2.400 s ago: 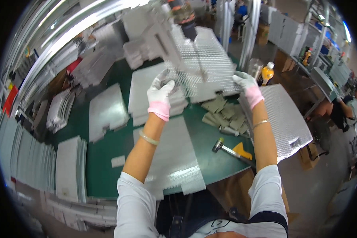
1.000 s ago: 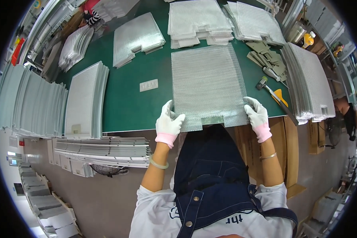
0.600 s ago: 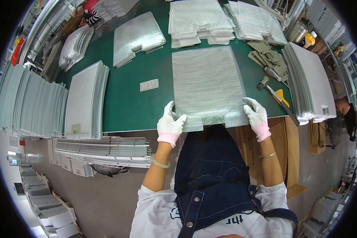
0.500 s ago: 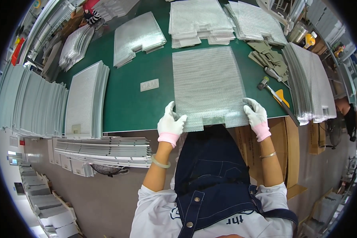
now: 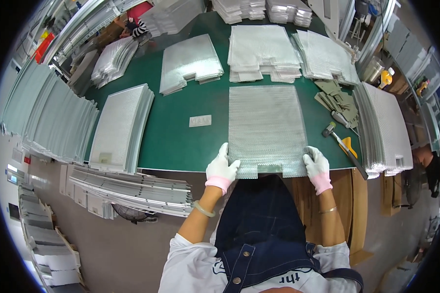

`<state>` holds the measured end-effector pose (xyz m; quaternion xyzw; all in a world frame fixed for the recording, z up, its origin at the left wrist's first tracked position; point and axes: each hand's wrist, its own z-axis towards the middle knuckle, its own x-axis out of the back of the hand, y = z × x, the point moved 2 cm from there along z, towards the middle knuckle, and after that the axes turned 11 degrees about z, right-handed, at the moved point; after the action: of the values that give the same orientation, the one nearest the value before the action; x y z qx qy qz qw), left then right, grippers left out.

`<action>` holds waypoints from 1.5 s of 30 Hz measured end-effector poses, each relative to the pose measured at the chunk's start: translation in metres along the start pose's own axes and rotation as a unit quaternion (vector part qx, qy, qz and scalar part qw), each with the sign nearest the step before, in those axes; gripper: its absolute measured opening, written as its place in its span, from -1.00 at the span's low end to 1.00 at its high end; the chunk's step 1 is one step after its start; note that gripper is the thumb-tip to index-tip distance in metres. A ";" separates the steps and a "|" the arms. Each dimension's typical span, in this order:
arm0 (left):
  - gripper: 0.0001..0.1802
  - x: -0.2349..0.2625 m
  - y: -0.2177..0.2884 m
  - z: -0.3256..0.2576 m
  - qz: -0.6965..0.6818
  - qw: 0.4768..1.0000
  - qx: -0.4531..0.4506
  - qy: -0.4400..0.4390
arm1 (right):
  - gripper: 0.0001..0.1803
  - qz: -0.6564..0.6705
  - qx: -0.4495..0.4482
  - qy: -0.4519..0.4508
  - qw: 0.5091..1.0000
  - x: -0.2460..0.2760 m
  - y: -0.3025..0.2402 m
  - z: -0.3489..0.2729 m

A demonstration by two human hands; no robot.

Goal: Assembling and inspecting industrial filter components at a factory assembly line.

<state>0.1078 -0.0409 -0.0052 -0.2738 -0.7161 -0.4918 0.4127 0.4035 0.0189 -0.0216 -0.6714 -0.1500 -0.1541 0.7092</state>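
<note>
Lying between both hands' fingers: mesh sheet

The metal sheet is silver, shiny and bumpy all over, like a tiny grid. Each hand, left hand and right hand, wears a soft white cloth glove with a pink cuff. The tabletop is smooth, dull green. The apron is dark blue denim cloth.

hammer right of centre | mesh sheet stacks behind | small label on green table
</note>
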 end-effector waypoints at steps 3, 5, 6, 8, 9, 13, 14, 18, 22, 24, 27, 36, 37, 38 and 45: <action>-0.26 0.001 0.000 -0.003 -0.003 1.000 -0.011 0.009 | -0.66 0.015 0.012 0.002 1.000 -0.001 -0.003 -0.003; -0.26 0.003 0.001 -0.004 -0.008 1.000 -0.011 0.010 | -0.66 0.040 0.028 0.009 0.999 0.000 -0.005 -0.004; -0.27 0.003 0.001 -0.005 -0.014 1.000 -0.010 0.009 | -0.66 0.040 0.027 0.010 0.999 0.000 -0.005 -0.005; -0.27 0.005 0.006 -0.004 -0.007 1.000 -0.008 0.001 | -0.66 -0.012 0.022 0.011 1.000 0.001 -0.004 -0.003; -0.27 0.005 0.008 -0.002 0.000 1.000 -0.006 -0.007 | -0.66 -0.013 0.020 0.013 1.000 0.002 -0.003 -0.003; -0.31 0.004 0.006 0.003 0.049 0.999 -0.005 -0.014 | -0.66 -0.081 -0.014 -0.005 0.997 0.000 -0.015 0.002; -0.33 0.009 0.009 0.002 0.062 0.998 -0.009 -0.016 | -0.66 -0.100 -0.014 -0.016 0.995 -0.001 -0.019 0.003; -0.33 0.015 0.015 0.002 0.150 0.988 -0.015 0.014 | -0.60 -0.175 0.008 -0.020 0.984 -0.005 -0.017 0.002; -0.32 0.018 0.024 -0.002 0.228 0.964 -0.076 0.114 | -0.69 -0.334 0.064 0.069 0.938 -0.009 -0.039 -0.006; -0.40 0.018 0.024 0.000 0.234 0.957 -0.125 0.116 | -0.73 -0.355 0.098 0.030 0.929 -0.009 -0.034 -0.001; -0.62 0.026 0.030 0.001 0.223 0.950 -0.177 0.129 | -0.82 -0.356 0.111 -0.055 0.926 0.000 -0.025 0.004; -0.78 0.022 0.027 0.019 0.246 0.925 -0.251 0.142 | -0.79 0.042 0.094 0.022 0.994 0.043 -0.061 0.072; -0.76 0.025 0.029 0.018 0.257 0.920 -0.255 0.150 | -0.78 0.025 0.151 0.020 0.988 0.039 -0.082 0.088; -0.74 0.025 0.037 0.018 0.278 0.916 -0.259 0.133 | -0.77 -0.041 0.221 0.039 0.974 0.040 -0.094 0.109; -0.67 0.018 0.054 0.026 0.334 0.902 -0.251 0.109 | -0.57 -0.327 0.178 0.090 0.924 -0.016 -0.118 0.273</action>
<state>0.1337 0.0026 0.0321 -0.5361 -0.3863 -0.5155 0.5456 0.3376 0.2857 0.0927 -0.4309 -0.3215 -0.4083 0.7377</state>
